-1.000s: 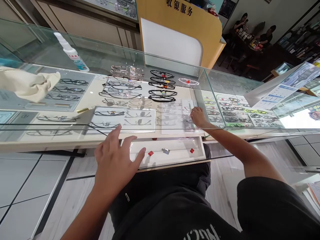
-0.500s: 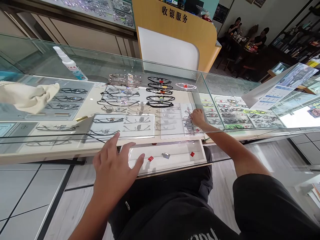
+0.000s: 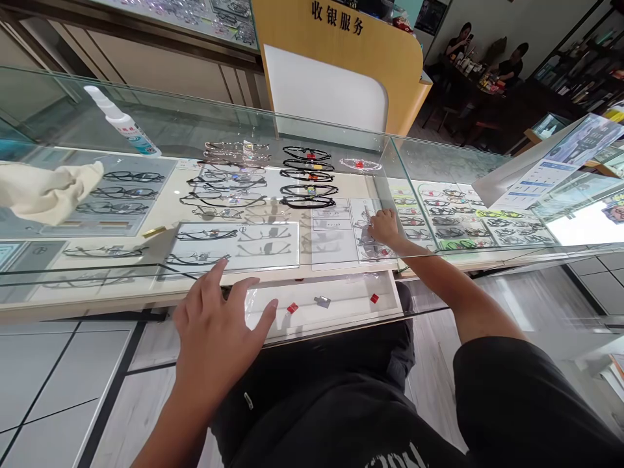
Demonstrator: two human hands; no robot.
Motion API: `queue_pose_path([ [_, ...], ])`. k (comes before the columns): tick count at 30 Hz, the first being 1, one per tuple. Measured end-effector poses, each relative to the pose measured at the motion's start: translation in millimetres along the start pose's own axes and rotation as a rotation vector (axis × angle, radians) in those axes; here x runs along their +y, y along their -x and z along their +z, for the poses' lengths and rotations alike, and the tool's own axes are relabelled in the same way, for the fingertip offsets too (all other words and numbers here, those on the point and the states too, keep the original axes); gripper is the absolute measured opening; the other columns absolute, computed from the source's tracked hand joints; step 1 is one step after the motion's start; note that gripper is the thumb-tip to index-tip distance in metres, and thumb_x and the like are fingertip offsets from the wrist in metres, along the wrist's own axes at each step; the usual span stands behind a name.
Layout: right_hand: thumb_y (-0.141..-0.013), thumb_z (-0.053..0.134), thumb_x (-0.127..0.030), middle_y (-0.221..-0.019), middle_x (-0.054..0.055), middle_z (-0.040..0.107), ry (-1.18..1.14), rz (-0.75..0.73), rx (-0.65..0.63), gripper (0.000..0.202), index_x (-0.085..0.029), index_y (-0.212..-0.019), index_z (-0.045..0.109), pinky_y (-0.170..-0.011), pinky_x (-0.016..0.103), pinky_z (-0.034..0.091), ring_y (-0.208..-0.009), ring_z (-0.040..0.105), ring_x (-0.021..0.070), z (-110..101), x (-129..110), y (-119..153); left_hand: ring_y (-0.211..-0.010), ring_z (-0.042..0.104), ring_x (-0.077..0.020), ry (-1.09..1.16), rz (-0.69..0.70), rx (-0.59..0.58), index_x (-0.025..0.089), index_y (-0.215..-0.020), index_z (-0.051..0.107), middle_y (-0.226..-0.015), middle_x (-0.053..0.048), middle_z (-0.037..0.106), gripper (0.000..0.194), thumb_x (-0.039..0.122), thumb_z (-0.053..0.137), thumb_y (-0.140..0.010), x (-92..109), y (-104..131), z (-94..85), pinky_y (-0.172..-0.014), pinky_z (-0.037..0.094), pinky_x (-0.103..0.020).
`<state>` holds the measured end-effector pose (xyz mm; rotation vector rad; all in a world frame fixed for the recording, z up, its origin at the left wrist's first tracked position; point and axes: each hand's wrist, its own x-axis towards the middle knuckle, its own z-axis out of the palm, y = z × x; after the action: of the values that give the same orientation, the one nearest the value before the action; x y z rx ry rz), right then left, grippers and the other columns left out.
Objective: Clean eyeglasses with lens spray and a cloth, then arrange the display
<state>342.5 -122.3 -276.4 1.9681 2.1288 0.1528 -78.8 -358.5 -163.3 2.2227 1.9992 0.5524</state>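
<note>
My left hand (image 3: 217, 325) is held with fingers spread over the front edge of the glass display case (image 3: 273, 116), holding nothing. Beside its thumb is a pulled-out white drawer (image 3: 351, 313) with a red tag (image 3: 292, 308), another red tag (image 3: 374, 298) and a small grey clip-like piece (image 3: 322, 301). My right hand (image 3: 383, 225) is closed, fingers bent, at the eyeglasses (image 3: 366, 235) on a white panel (image 3: 333, 260). What its fingertips hold, if anything, is hidden. Black-framed glasses (image 3: 308, 190) lie in a column left of it.
A white spray bottle (image 3: 124, 123) and a cream cloth (image 3: 49, 192) rest on the glass at left. At right stands a folded calendar card (image 3: 546, 166). Several more frames fill the case. Beyond is a wooden counter (image 3: 336, 36), with two people seated far behind.
My view has shifted slightly, so most things sit a little further left. My left hand stays spread, and my right hand stays at the same eyeglasses with its fingers bent.
</note>
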Motion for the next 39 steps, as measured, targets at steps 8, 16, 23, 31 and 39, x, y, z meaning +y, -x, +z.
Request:
queue_pose_path([
  [8,-0.104,0.06,-0.018,-0.151,0.019,0.072,0.016,-0.03,-0.002,0.04,-0.021,-0.138,0.08,-0.138,0.061,0.026,-0.149,0.056,0.0377,6.3,7.1,-1.7,-0.162,0.038,-0.0587,0.012,0.007,0.004,0.019,-0.132,0.07,-0.178,-0.028,0.036,0.044,0.051,0.053,-0.108,1.7,-1.5,-1.1,-0.123,0.037,-0.084],
  [16,-0.108,0.072,-0.03,-0.145,0.015,0.072,0.062,-0.023,0.0,0.029,-0.019,-0.134,0.076,-0.128,0.059,0.049,-0.143,0.064,0.0328,5.5,7.3,-2.4,-0.164,0.037,-0.056,0.015,-0.002,0.004,0.025,-0.133,0.067,-0.18,-0.024,0.034,0.037,0.05,0.057,-0.108,0.6,-0.4,-0.5,-0.123,0.037,-0.083],
  [23,-0.107,0.072,-0.035,-0.149,0.013,0.071,0.049,-0.013,-0.038,0.032,-0.021,-0.136,0.075,-0.129,0.064,0.044,-0.145,0.063,0.0327,3.3,7.5,-4.8,-0.164,0.037,-0.0551,0.018,-0.008,-0.001,0.026,-0.133,0.067,-0.18,-0.022,0.034,0.037,0.052,0.058,-0.107,-0.3,-1.2,0.9,-0.123,0.038,-0.082],
  [31,-0.106,0.057,-0.033,-0.145,0.023,0.072,-0.043,-0.003,-0.043,0.039,-0.015,-0.131,0.081,-0.139,0.063,0.018,-0.145,0.056,0.0412,-1.2,5.0,-0.9,-0.163,0.036,-0.0556,0.032,-0.019,-0.016,0.025,-0.135,0.069,-0.181,-0.022,0.033,0.039,0.05,0.059,-0.106,-0.1,-1.5,0.0,-0.123,0.036,-0.084],
  [39,-0.11,0.041,-0.042,-0.146,0.027,0.071,-0.082,0.024,-0.009,0.055,-0.01,-0.132,0.081,-0.137,0.067,0.022,-0.146,0.054,0.0434,-1.1,3.6,0.3,-0.163,0.037,-0.0555,0.048,-0.019,0.006,0.028,-0.135,0.069,-0.182,-0.019,0.033,0.039,0.05,0.061,-0.104,-3.1,-1.3,3.9,-0.124,0.035,-0.085],
])
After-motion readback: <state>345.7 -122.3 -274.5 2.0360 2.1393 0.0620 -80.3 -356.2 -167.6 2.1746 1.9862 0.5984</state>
